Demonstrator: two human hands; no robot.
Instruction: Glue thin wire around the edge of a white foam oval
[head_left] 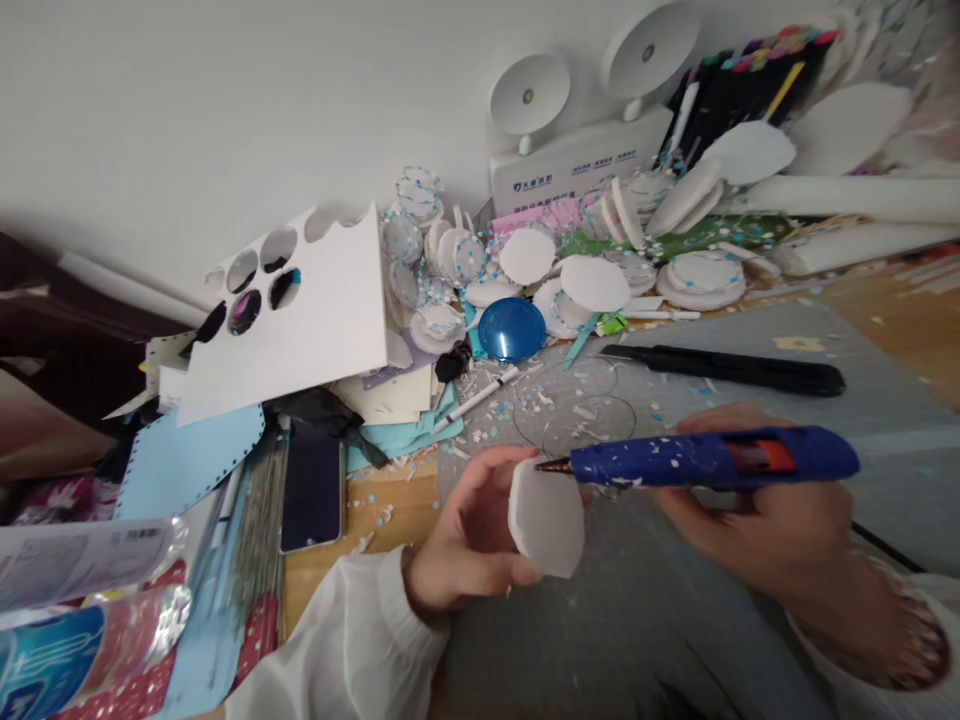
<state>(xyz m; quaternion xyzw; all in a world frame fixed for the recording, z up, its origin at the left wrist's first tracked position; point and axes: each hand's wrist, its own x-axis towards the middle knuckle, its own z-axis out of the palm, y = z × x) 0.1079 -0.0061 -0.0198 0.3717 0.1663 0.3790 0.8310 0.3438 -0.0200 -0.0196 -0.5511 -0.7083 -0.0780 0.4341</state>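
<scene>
My left hand (469, 540) is closed round the edge of a white foam disc (551, 525), with its flat face turned up toward me. The disc has a roughly cut, many-sided outline. In my right hand (780, 530) is a blue hot glue gun (675, 460) with white specks on its body. The metal nozzle points left and lies at the disc's upper edge; whether it touches the foam I cannot tell. Both hands are above a grey cutting mat (540, 650). A black utility knife (735, 370) lies on the mat beyond my right hand.
Many white foam discs (596, 284) with blue flecks pile up at the back, round a blue round lid (511, 329). A white board with round holes (322, 320) leans at left, above a phone (313, 490). A plastic bottle (82, 640) lies front left. Scraps litter the mat.
</scene>
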